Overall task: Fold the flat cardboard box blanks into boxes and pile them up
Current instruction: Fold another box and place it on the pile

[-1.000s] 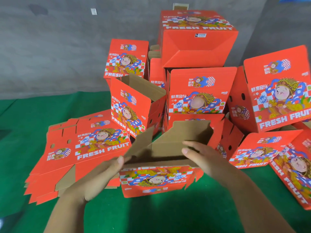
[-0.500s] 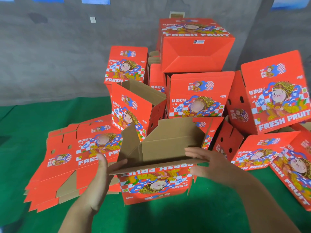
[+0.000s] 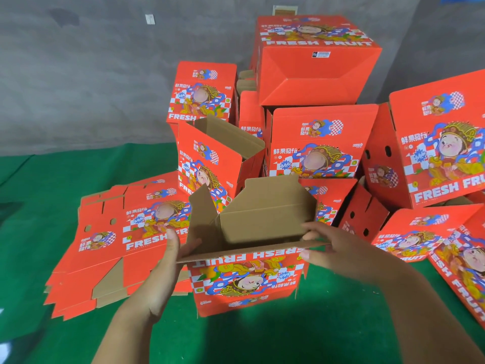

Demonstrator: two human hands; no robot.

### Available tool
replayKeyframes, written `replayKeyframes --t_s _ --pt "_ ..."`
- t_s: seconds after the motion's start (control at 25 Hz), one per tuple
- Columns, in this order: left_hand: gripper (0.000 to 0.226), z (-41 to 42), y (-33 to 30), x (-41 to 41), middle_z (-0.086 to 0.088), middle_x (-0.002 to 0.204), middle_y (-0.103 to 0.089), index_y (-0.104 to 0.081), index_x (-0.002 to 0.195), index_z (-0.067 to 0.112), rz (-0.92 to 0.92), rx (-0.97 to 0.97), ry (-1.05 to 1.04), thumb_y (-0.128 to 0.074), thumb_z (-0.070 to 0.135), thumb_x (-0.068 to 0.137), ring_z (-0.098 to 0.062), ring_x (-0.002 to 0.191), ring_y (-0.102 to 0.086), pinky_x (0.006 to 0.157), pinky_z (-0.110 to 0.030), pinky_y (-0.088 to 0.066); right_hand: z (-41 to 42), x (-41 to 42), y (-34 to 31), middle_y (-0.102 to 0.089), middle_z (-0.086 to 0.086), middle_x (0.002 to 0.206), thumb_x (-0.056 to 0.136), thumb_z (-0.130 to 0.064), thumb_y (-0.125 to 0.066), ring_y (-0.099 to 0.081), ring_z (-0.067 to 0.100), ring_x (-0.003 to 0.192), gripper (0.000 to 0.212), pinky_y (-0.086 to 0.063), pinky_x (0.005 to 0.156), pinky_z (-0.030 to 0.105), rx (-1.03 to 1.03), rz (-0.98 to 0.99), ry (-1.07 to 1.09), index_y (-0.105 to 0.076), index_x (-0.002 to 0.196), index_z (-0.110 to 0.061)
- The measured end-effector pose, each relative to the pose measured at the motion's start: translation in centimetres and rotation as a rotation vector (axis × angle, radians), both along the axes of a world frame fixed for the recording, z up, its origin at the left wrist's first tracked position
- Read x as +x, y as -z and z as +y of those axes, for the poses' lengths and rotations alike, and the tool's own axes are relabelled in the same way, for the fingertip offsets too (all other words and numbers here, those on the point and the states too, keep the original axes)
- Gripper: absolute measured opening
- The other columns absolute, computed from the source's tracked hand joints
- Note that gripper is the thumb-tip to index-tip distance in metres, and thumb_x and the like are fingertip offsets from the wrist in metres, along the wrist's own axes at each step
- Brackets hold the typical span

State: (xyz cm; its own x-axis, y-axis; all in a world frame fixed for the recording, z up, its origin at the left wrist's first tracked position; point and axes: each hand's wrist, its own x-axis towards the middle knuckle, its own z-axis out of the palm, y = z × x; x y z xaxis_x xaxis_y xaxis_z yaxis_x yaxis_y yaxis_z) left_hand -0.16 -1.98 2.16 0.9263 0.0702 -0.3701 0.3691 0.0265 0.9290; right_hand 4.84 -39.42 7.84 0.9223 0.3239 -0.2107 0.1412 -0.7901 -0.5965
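Observation:
A red "FRESH FRUIT" box (image 3: 244,282) stands half-formed in front of me, print upside down, its brown flaps open at the top. My left hand (image 3: 165,269) grips its left corner, thumb outside and fingers inside. My right hand (image 3: 333,248) holds the right end of the near top edge, fingers curled over the rim. A stack of flat blanks (image 3: 110,248) lies on the green floor to the left. Folded boxes are piled behind, the topmost (image 3: 315,67) against the wall.
An open folded box (image 3: 210,158) stands just behind the one I hold. More folded boxes (image 3: 441,148) lean at the right, some tipped on the floor (image 3: 467,274). A grey wall (image 3: 78,74) closes the back. Green floor (image 3: 262,340) lies near me.
The box has been lifted and squared open wider. Its far flap now stands upright. Both hands have shifted to the top corners of its near wall.

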Motion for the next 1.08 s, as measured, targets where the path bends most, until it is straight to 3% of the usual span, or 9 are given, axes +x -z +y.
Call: replayKeyframes --t_s 0.2,0.32,0.44,0.52,0.6,0.72,0.88,0.96,1.08 --pt "0.097 -1.3 -0.7 -1.1 -0.008 0.131 -0.068 -0.073 0.108 0.017 -0.097 -0.052 -0.002 0.003 0.075 0.094 -0.015 0.109 -0.052 0.114 -0.04 -0.02 -0.6 -0.1 3.2 -0.074 -0.011 0.096 0.079 -0.062 -0.07 -0.061 0.005 0.084 0.028 -0.046 0.082 0.033 0.322 -0.207 0.165 -0.074 0.101 -0.046" --pt "0.081 -2.3 -1.5 -1.1 -0.009 0.148 -0.054 -0.054 0.146 0.017 -0.127 -0.046 -0.014 0.003 0.057 0.104 -0.017 0.13 -0.048 0.108 -0.031 -0.026 -0.3 -0.1 5.0 -0.063 -0.022 0.106 0.084 -0.068 -0.064 -0.039 -0.003 0.11 0.028 -0.021 0.097 0.008 0.145 -0.426 0.153 -0.071 0.105 -0.051" --pt "0.064 -1.9 -2.2 -1.4 -0.017 0.158 -0.044 -0.042 0.153 0.013 -0.135 0.05 -0.02 -0.009 0.046 0.11 -0.032 0.146 -0.039 0.121 -0.047 -0.028 -0.9 0.2 5.3 -0.049 -0.028 0.117 0.078 -0.077 -0.054 -0.029 0.006 0.108 0.04 -0.017 0.101 0.024 -0.023 -0.484 0.12 -0.065 0.114 -0.064" --pt "0.042 -2.6 -3.4 -1.4 0.003 0.146 -0.059 -0.048 0.144 0.037 -0.095 0.154 0.066 -0.031 0.048 0.107 -0.018 0.131 -0.054 0.118 -0.048 -0.035 -1.3 0.6 5.4 -0.038 -0.016 0.115 0.082 -0.069 -0.065 -0.027 0.012 0.11 0.041 -0.02 0.105 0.034 -0.118 -0.485 0.135 -0.061 0.122 -0.066" --pt "0.052 -2.8 -4.3 -1.3 0.025 0.12 -0.072 -0.042 0.142 0.052 -0.068 0.169 0.094 -0.064 0.049 0.095 0.004 0.104 -0.068 0.094 -0.034 -0.049 -1.4 0.9 5.3 -0.037 -0.013 0.109 0.086 -0.052 -0.075 -0.034 0.017 0.109 0.042 -0.028 0.101 0.036 -0.083 -0.421 0.146 -0.063 0.126 -0.058" --pt "0.075 -0.6 -4.8 0.8 0.006 0.107 -0.076 -0.049 0.145 0.041 -0.035 0.393 0.191 -0.081 0.061 0.079 0.002 0.073 -0.071 0.061 -0.02 -0.045 -1.0 0.9 5.4 -0.048 -0.012 0.109 0.084 -0.054 -0.072 -0.051 0.011 0.104 0.027 -0.039 0.094 0.026 0.056 -0.342 0.034 -0.064 0.109 -0.05" --pt "0.021 -1.0 -4.2 3.5 0.004 0.078 -0.073 -0.076 0.107 0.023 -0.052 0.84 0.296 -0.07 0.041 0.096 -0.01 0.065 -0.063 0.059 -0.03 -0.044 -0.2 0.4 5.6 -0.048 -0.017 0.115 0.083 -0.056 -0.075 -0.06 -0.001 0.088 0.027 -0.049 0.088 0.024 0.105 -0.203 0.033 -0.062 0.105 -0.045" --pt "0.029 -2.3 -2.1 3.3 -0.003 0.07 -0.072 -0.076 0.085 0.011 -0.091 0.577 0.137 -0.062 0.028 0.104 -0.02 0.062 -0.061 0.061 -0.032 -0.044 -0.3 0.5 5.2 -0.056 -0.017 0.11 0.084 -0.055 -0.073 -0.062 0.002 0.089 0.027 -0.052 0.085 0.035 0.039 -0.267 0.084 -0.067 0.106 -0.041" --pt "0.023 -3.4 0.6 2.9 -0.013 0.079 -0.071 -0.073 0.092 0.002 -0.146 0.068 -0.308 -0.061 0.019 0.103 -0.026 0.075 -0.06 0.072 -0.038 -0.046 -0.7 0.4 4.1 -0.057 -0.008 0.108 0.077 -0.06 -0.073 -0.064 0.016 0.09 0.025 -0.054 0.081 0.042 0.014 -0.479 0.125 -0.07 0.085 -0.036"
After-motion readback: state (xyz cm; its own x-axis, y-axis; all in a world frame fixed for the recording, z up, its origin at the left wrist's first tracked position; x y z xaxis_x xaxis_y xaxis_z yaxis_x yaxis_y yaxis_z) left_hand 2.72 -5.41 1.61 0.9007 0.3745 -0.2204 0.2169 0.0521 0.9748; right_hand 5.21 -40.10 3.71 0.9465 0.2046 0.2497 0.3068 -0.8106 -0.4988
